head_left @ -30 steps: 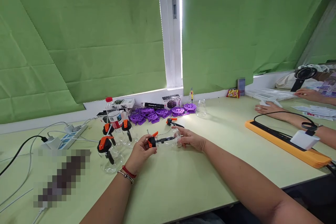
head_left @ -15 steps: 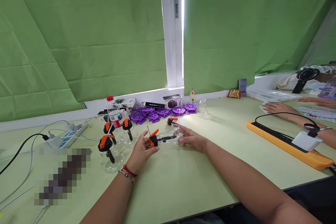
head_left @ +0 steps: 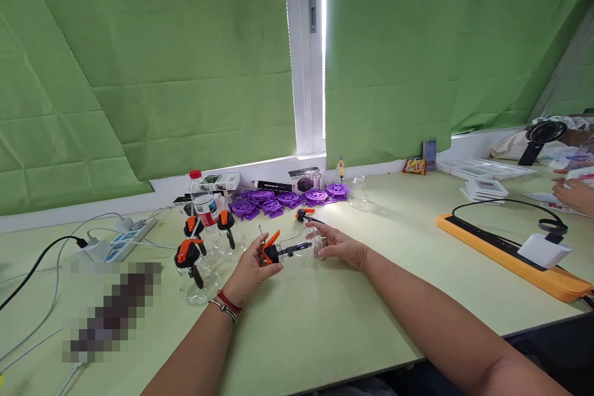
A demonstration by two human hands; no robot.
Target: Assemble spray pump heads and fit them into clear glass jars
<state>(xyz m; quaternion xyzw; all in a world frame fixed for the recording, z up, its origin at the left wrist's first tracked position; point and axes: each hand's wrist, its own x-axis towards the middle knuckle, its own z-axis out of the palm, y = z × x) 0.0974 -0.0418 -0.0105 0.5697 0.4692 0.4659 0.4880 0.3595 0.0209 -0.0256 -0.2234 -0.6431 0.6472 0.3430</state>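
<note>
I hold a clear bottle point(head_left: 304, 246) on its side just above the table, between both hands. Its black-and-orange lever top point(head_left: 270, 252) is in my left hand point(head_left: 253, 263), with the fingers closed around that end. My right hand point(head_left: 341, 246) is closed on the base of the bottle. A dark tube runs inside it. Left of my left hand, several like bottles stand upright, the nearest point(head_left: 199, 288) with its orange lever. A loose black-and-orange top point(head_left: 304, 215) lies just beyond my right fingers. Farther back stands an open clear bottle point(head_left: 357, 193) without a top.
Purple plastic parts point(head_left: 288, 199) line the wall behind a red-capped drink bottle point(head_left: 204, 201). An orange power strip point(head_left: 492, 260) with a white charger lies right. A white power strip point(head_left: 130, 238) and cables occupy the left. Another person's hand point(head_left: 575, 195) is at far right.
My hands and the bottle stay almost still. At the right, the other person's hands have drawn back to the right, uncovering a stack of white cards, and one now holds a white item.
</note>
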